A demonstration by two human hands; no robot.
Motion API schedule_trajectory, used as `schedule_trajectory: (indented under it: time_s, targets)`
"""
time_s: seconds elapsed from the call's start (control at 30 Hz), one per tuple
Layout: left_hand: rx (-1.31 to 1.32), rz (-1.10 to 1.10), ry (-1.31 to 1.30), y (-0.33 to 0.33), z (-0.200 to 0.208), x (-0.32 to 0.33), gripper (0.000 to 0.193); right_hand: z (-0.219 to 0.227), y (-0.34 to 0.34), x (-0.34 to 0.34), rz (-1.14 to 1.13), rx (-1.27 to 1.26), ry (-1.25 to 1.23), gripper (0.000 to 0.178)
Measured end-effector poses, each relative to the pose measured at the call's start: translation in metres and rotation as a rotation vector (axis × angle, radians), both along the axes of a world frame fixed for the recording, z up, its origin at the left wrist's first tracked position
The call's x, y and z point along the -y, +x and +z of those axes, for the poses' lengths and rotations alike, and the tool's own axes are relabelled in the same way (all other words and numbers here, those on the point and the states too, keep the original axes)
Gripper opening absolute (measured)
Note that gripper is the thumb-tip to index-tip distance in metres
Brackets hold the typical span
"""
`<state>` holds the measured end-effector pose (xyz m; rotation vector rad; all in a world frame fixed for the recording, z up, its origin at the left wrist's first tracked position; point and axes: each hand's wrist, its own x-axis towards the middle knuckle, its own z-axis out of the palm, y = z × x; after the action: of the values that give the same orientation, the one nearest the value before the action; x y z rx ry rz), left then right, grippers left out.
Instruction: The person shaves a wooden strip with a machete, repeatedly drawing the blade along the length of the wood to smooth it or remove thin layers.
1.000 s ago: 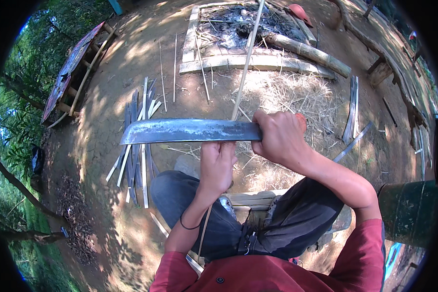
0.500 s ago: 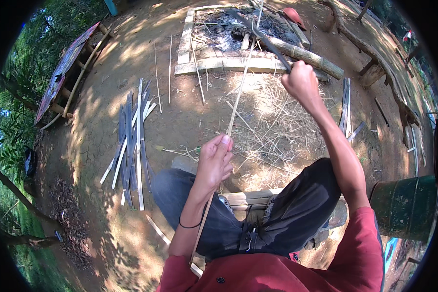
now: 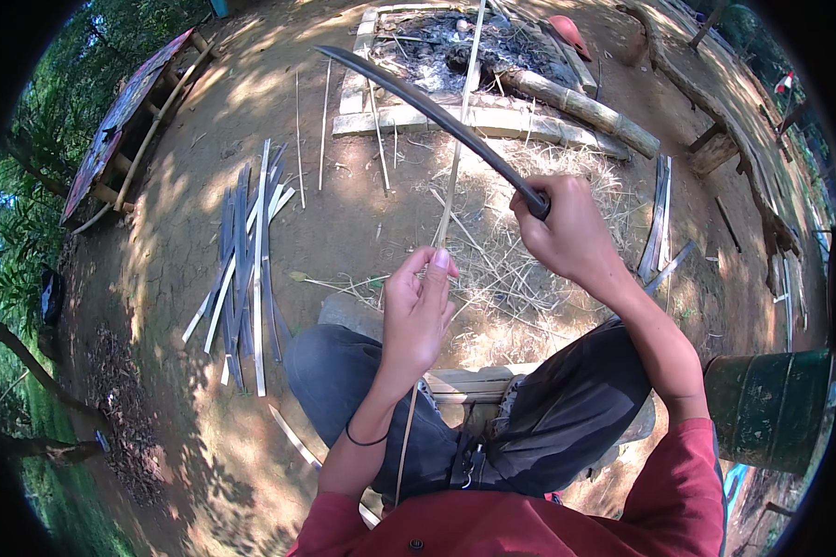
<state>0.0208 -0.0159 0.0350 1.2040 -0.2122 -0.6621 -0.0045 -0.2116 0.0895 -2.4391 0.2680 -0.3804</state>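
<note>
Presently pinched in left hand [image 3: 420,311]: a long, thin, pale strip [image 3: 450,190], with thumb laid on top. Grip narrow on this side, pressed down onto the strip. Runs lengthwise away from the body, straight ahead of left grip toward the ashy fire pit [image 3: 390,121], leaning slightly right at the far end; continues below the same hand, in front of left trouser leg [image 3: 334,371]. Held in right hand [image 3: 571,232]: a long, dark, curved knife [image 3: 409,96], with grip wrapped firmly round its near end. Positioned right of the strip, apart from left hand and a little farther forward. Points forward and left from the fist, crossing the strip in view well ahead of left thumb, with long axes aslant. Contact between knife and strip: cannot tell from this view. Nearer to the strip: left hand, directly touching. Noted beyond the hands, scattered straw-like shavings [image 3: 511,269]; off to the left, a loose pile of dark and pale slats [image 3: 259,297]; by right elbow, a green drum [image 3: 771,408].
</note>
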Motion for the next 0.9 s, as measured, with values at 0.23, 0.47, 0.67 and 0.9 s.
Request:
schedule_trajectory:
  time_s: [0.23,0.47,0.67,0.9]
  targets:
    - [0.056,0.121,0.035,0.000,0.009,0.007,0.027,-0.016,-0.010,-0.029,0.123,-0.135,-0.294,0.018]
    - [0.382,0.240,0.213,-0.009,-0.006,0.014,0.025,-0.028,-0.008,-0.023,0.095,-0.149,-0.332,0.016]
    - [0.526,0.189,0.385,-0.002,-0.005,0.012,0.030,-0.033,0.000,-0.015,0.036,-0.126,-0.381,0.015]
    - [0.591,0.140,0.519,0.010,0.001,0.012,0.029,-0.053,0.017,0.003,-0.001,-0.012,-0.438,0.014]
